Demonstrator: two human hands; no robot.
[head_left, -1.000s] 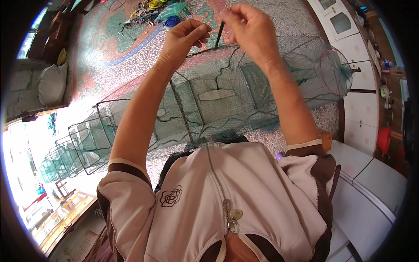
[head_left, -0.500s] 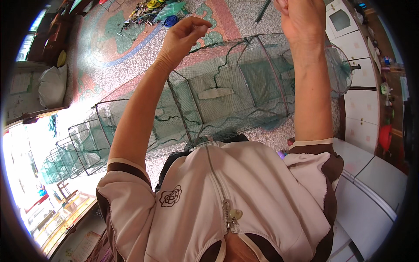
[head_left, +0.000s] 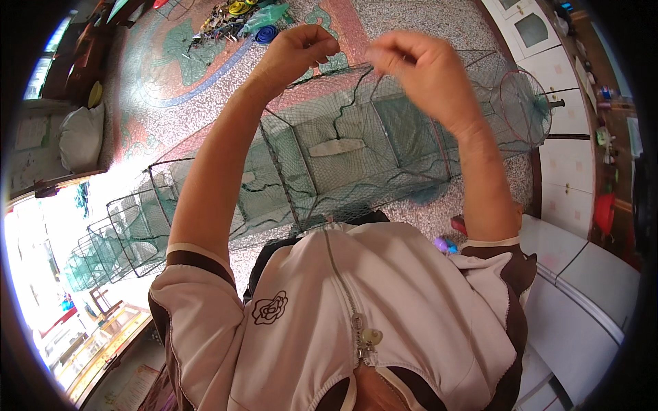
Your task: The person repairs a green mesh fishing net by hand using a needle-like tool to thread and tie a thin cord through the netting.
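Note:
A long green mesh net trap (head_left: pixel 343 171) on dark rectangular frames stretches across in front of me, from the bright left side to the cabinets at right. Over its far edge, my left hand (head_left: pixel 296 56) is raised with thumb and fingers pinched together. My right hand (head_left: pixel 430 77) faces it a short way to the right, its fingertips also pinched. Whatever lies between the fingers of either hand is too small to make out. Dark cord (head_left: pixel 351 109) runs along the netting below the hands, near a pale opening (head_left: pixel 338 147) in the mesh.
On the patterned floor beyond lies a pile of small odds and ends (head_left: pixel 223 24), with a blue coil (head_left: pixel 266 34) and a green plastic bag (head_left: pixel 271 15). White cabinets (head_left: pixel 565 157) line the right. A pale sack (head_left: pixel 82 137) stands at left.
My right hand has come down and left from the top edge, closer to my left hand. The dark, thin thing near it has gone from view. My left hand has barely moved.

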